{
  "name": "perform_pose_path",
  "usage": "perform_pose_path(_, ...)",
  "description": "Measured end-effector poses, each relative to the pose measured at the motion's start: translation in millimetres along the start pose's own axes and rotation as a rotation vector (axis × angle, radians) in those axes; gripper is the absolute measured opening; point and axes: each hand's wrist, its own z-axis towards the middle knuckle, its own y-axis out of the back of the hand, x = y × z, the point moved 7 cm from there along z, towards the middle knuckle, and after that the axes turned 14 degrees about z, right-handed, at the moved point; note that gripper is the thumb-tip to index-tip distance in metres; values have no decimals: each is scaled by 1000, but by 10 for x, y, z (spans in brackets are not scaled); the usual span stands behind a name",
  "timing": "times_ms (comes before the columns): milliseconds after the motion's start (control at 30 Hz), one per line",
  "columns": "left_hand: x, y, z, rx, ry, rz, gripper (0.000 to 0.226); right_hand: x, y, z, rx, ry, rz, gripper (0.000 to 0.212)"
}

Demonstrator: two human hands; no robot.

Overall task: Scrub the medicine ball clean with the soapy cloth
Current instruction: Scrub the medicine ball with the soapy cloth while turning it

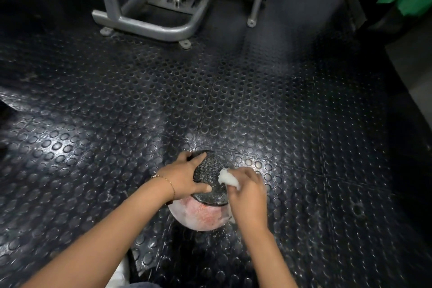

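Two hands on the medicine ball [209, 172], which sits on the studded black rubber floor [304, 124], low centre of view. L hand [187, 175] grips its left side, fingers curled over far edge, thumb across dark top panel. R hand [247, 190], blurred, holds white soapy cloth [228, 177] against ball's right side. Ball's lower part pinkish w/ suds. Grey machine frame [152, 25] well apart, far end.
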Motion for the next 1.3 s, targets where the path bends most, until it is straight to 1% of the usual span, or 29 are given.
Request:
perform_pose_path(133,3,-3,-1,-5,4,7,93,40,-41,180,31,8,4,30)
perform_pose_path(233,21,27,18,-8,9,-33,93,17,-38,-44,27,9,14,33)
perform_pose_path(333,1,13,10,-5,0,-21,92,-12,-23,-250,-24,72,13,36)
perform_pose_path(400,-10,-3,1,-6,-8,-17,92,-13,-12,-166,-27,72,14,35)
perform_pose_path(533,34,-9,29,2,28,-18,91,63,-30,109,39,41,0,32)
perform_pose_path(633,46,23,95,20,67,-29,91,58,-38,25,75,32,-37,33)
perform_pose_path(733,29,47,127,45,88,-26,90,16,10,-91,36,61,-25,34)
perform_pose_path(833,15,49,122,36,103,-15,91,46,26,94,22,67,-34,29)
perform_pose_path(900,24,47,126,23,114,-20,92,69,19,193,42,47,-38,29)
perform_pose_path(967,5,80,125,-11,82,-56,92,50,7,178,63,49,-27,29)
perform_pose_path(1033,-94,109,111,-40,-48,-58,88,-24,9,93,73,35,16,31)
perform_pose_path(1100,-222,92,66,-43,-193,23,79,-97,13,33,104,-14,29,35)
perform_pose_path(1133,-256,71,48,-47,-232,71,74,-112,21,12,124,-38,12,38)
perform_pose_path(1233,-239,22,40,-57,-234,138,69,-76,30,-44,202,-72,-84,68)
perform_pose_path(1267,-214,19,30,-59,-219,142,69,-55,10,-74,240,-80,-123,72)
perform_pose_path(1300,-186,13,16,-59,-203,142,69,-36,-19,-102,272,-83,-164,70)
